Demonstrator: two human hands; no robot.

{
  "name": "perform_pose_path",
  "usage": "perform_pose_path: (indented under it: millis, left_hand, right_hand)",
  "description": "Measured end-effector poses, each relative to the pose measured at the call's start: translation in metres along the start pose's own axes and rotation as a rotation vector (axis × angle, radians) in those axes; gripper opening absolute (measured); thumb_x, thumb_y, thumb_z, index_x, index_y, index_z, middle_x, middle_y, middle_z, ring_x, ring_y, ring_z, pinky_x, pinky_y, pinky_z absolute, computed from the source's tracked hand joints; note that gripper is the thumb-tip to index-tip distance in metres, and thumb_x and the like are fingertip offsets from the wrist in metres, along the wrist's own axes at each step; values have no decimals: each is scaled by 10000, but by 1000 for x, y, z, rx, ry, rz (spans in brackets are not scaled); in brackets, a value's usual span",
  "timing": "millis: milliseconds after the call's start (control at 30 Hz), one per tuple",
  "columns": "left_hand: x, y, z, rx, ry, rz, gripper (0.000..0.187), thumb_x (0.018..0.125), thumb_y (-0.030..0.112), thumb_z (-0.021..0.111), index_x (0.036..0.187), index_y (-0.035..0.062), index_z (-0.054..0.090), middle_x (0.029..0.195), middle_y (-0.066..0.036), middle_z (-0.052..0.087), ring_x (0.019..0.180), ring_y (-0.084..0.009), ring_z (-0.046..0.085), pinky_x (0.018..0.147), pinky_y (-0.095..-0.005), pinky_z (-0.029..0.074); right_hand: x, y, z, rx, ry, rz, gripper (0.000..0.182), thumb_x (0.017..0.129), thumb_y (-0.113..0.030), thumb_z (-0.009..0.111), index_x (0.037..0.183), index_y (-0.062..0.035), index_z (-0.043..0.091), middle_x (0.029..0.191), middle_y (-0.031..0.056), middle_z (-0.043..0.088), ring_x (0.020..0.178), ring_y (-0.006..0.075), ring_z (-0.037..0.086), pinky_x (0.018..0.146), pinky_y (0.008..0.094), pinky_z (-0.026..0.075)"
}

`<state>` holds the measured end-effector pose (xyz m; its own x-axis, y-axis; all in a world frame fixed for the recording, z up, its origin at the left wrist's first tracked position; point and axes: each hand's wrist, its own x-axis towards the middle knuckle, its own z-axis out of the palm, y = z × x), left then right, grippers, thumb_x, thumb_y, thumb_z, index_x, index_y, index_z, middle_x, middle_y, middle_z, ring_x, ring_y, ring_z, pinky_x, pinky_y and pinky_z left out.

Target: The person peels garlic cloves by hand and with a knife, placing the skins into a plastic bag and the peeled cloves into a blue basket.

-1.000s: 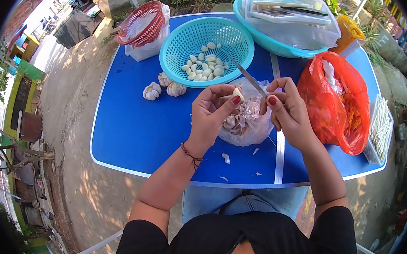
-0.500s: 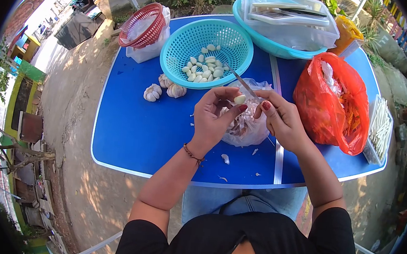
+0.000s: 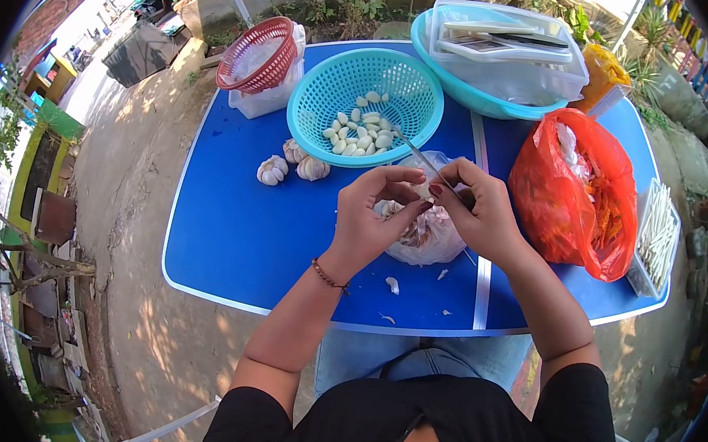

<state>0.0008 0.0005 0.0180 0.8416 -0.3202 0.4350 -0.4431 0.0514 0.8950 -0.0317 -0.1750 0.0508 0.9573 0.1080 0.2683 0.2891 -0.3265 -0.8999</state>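
Observation:
My left hand (image 3: 376, 210) pinches a garlic clove, now mostly covered by the fingertips. In my right hand (image 3: 481, 213) is a knife (image 3: 419, 154), its blade slanting up and left toward the basket. The fingertips of both hands meet above a clear plastic bag (image 3: 431, 249) that holds garlic skins. Beyond them stands a turquoise colander basket (image 3: 319, 81), with several peeled garlic cloves (image 3: 362, 133) gathered in its near part. Three unpeeled garlic bulbs (image 3: 272, 170) rest on the blue table (image 3: 231, 245), left of my hands.
A red bag (image 3: 543, 194) and a tray of white sticks (image 3: 657, 236) are at the right. At the back sit a turquoise basin (image 3: 471, 101) with a plastic container (image 3: 511, 71) in it and a red basket (image 3: 279, 61). Skin scraps (image 3: 392, 285) lie near the front edge.
My right hand has moved in against the left fingertips, and the garlic clove that showed between them is now largely hidden. The whole view has shifted slightly, with the table lower in it.

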Motion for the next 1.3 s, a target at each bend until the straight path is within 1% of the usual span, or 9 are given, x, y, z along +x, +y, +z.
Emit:
perform_pose_path:
  millis: [133,333,500,633,667,767,900,1167,1300]
  left_hand:
    - [9,9,-10,-49,-24,-47,251,797,-47,694,1035,-14,621,965,-85,685,872,-138,674,804,-262,540]
    - [42,8,-31,274,87,90,216,805,-34,688,1015,-13,641,943,-82,675,875,-156,682,765,-261,548]
    - [60,-4,-38,517,142,181,271,797,52,705,1064,44,655,1037,-89,627,808,-175,673,690,-289,555]
    - [42,3,-31,485,-21,149,269,795,84,704,1058,58,656,1026,-93,621,820,-206,648,710,-315,539]
    - [38,6,-30,561,-92,237,244,770,74,698,1012,62,665,957,-100,635,830,-251,637,714,-342,532]
    - [30,14,-27,698,-179,459,237,751,33,679,987,57,676,965,-99,651,825,-248,644,711,-342,537]
    - [19,22,-27,755,-454,75,238,715,84,652,949,99,691,957,-90,661,871,-275,637,742,-350,534]
    - [10,11,-27,831,-477,80,311,679,195,732,974,113,678,924,-63,666,863,-258,645,751,-352,526]
    - [12,3,-29,778,-467,131,380,636,271,801,952,103,673,865,-65,671,821,-268,637,755,-348,515]
  right_hand:
    - [13,-2,3,-35,31,-82,93,876,-36,612,927,29,570,829,153,660,728,234,660,639,324,506]
    - [60,-7,14,-162,47,-219,157,844,-71,615,971,15,582,834,190,657,774,358,644,689,389,493]
    - [73,-18,11,-370,61,-105,270,855,-159,624,1087,-32,569,853,168,654,770,351,636,671,408,481]
    - [42,-14,1,-424,62,-46,284,852,-165,639,1100,-47,570,866,158,647,750,323,639,656,391,488]
    - [33,-11,-2,-434,55,-31,284,849,-163,645,1098,-49,572,866,156,645,742,313,640,651,385,492]
    - [8,4,-10,-388,51,-22,283,832,-134,667,1088,-51,578,855,153,640,718,285,642,627,360,499]
    - [-10,24,-16,-440,85,-162,350,762,-56,685,1099,-59,587,885,138,643,700,263,643,607,336,504]
    - [-25,32,-8,-405,26,-137,462,675,15,657,1122,-78,588,866,90,626,645,205,627,575,310,511]
    - [-29,32,-7,-493,65,-240,500,633,15,660,1119,-75,587,852,74,615,620,207,629,547,316,510]
